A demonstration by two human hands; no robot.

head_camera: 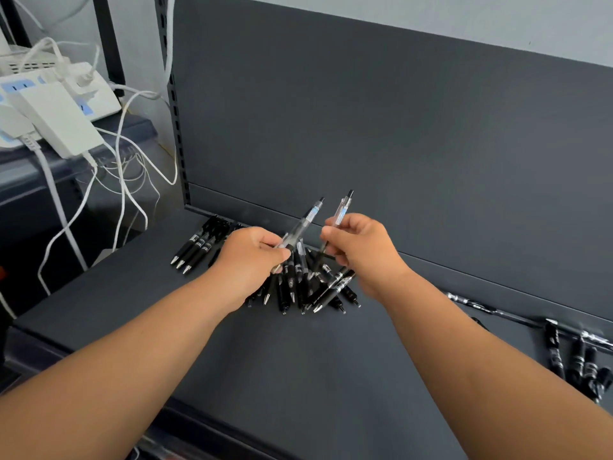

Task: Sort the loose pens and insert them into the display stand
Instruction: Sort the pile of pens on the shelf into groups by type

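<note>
While the pile [298,287] of black pens is lying loose at the middle of the shelf [298,376], the person is holding two clear pens just above it. The step in hand therefore looks like sorting, with clear pens being picked out from black ones. The left hand [255,257] is pinching the left pen [303,224] near its lower end, its fingers [265,239] curling round the barrel, and the pen is pointing toward 1 o'clock. The right hand [361,250] is gripping the right pen [341,209] about mid-barrel, its top also leaning toward 1 o'clock. The two pens are standing near each other but apart, both raised over the pile's far edge.

A tidy row [195,247] of black pens is lying at 10 o'clock from the pile, and more black pens [577,356] are lying scattered at 4 o'clock, near the shelf's right end. No stand is showing. The next move, I judge, is calling for gathering the two clear pens into one hand or laying them down as their own group, tips facing one way, before the stand is sought. Beyond the shelf at 10 o'clock, white chargers [56,107] and cables [132,180] are resting on another rack [109,44].
</note>
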